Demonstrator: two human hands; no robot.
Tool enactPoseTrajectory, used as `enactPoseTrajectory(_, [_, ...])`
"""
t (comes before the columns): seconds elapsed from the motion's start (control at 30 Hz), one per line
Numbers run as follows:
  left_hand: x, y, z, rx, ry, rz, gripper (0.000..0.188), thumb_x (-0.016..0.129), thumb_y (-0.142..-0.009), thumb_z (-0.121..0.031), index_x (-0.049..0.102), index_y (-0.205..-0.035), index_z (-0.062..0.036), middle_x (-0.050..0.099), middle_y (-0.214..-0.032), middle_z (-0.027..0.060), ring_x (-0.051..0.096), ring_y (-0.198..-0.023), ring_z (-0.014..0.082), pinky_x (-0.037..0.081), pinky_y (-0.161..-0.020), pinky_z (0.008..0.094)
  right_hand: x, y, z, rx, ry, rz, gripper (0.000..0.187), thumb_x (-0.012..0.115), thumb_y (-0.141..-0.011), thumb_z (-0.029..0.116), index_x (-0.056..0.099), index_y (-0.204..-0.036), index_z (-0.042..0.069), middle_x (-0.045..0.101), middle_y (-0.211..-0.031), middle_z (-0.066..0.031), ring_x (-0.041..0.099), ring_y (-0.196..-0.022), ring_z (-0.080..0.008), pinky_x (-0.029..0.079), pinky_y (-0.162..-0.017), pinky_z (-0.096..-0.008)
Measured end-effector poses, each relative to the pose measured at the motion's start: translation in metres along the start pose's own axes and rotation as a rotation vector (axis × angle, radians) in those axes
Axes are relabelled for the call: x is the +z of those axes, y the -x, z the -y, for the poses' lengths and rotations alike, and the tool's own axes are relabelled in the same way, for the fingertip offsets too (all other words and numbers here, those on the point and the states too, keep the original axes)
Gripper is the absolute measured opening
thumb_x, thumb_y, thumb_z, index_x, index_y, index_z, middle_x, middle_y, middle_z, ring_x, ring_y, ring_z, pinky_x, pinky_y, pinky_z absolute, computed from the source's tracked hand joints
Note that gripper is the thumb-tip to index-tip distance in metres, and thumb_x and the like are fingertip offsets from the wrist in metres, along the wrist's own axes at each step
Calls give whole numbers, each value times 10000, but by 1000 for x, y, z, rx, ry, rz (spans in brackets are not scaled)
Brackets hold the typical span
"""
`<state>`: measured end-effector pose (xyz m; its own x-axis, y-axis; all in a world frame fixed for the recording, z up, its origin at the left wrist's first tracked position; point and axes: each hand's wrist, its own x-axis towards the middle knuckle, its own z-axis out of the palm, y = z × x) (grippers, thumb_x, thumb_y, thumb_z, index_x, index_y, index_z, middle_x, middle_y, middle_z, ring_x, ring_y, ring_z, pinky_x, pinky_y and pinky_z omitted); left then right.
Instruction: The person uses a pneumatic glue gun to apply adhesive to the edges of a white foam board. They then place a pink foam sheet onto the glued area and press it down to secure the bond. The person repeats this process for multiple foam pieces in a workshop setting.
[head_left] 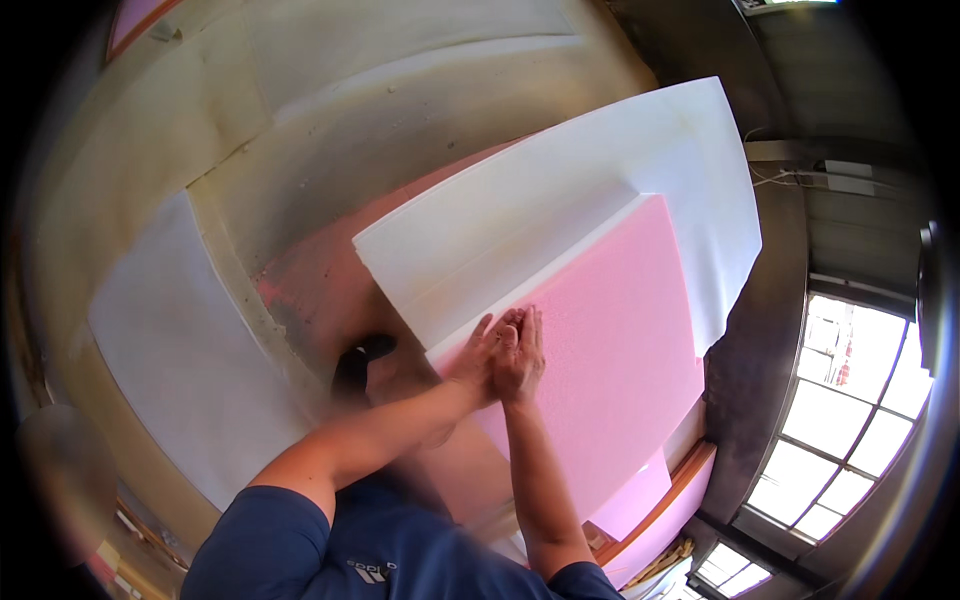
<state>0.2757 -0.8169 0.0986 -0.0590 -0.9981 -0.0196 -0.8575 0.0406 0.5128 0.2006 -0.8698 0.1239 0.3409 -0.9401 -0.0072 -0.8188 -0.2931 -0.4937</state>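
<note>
Near the left edge of a large pink sheet (610, 330), my two hands meet, one overlapping the other. My left hand (478, 362) lies on the sheet with its thumb side outward, and some of its fingers are hidden by the other hand. Stretched out and close together, the fingers of my right hand (521, 362) point away from me. I see nothing held in either hand. The pink sheet rests on a larger white sheet (450, 260), which sticks out beyond it at the far and left sides.
Another white sheet (190, 330) lies to the left on a dusty beige surface. A reddish-brown floor (330, 260) shows between. At lower right stand more pink sheets (640, 495) beside a wooden edge (690, 465). A paned window (840, 420) is in the right wall.
</note>
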Motion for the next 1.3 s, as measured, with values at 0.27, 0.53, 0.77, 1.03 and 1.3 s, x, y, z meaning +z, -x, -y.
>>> enactPoseTrajectory(0.27, [-45,7,27,-119,121,-53,816,584,-909,-401,259,-1545,-5,225,-1638,141,182,-1528,255,93,-1222,528,-17,-53,9,366,59,-126,401,695,-878,413,688,-876,12,720,-875,-176,680,-765,-373,500,-689,-521])
enactPoseTrajectory(0.53, [-18,12,-5,81,62,-7,914,610,-870,-525,289,-1537,13,194,-1640,171,139,-1534,276,-18,-1221,526,-37,-123,23,479,306,290,481,696,-841,462,713,-746,-9,699,-828,-236,679,-831,-421,521,-735,-498])
enactPoseTrajectory(0.77, [-12,1,-10,39,-39,48,893,508,-910,-599,297,-1539,-1,206,-1637,159,114,-1535,279,-36,-1217,532,-12,-120,-28,205,239,237,338,595,-821,236,650,-633,-41,649,-737,-276,661,-715,-433,523,-695,-504])
enactPoseTrajectory(1.03, [-15,-13,-11,10,-85,178,825,377,-979,-595,261,-1554,-14,234,-1633,136,116,-1532,262,2,-1218,527,21,-121,-82,-190,253,14,352,549,-850,217,602,-594,-19,615,-652,-264,604,-591,-428,460,-589,-525])
enactPoseTrajectory(1.3, [-9,-4,-4,-25,-163,133,842,369,-980,-602,191,-1581,-40,179,-1658,103,44,-1545,271,-24,-1220,533,-19,-103,-24,220,-77,283,409,579,-988,315,677,-772,-18,670,-674,-93,633,-620,-160,520,-598,-326])
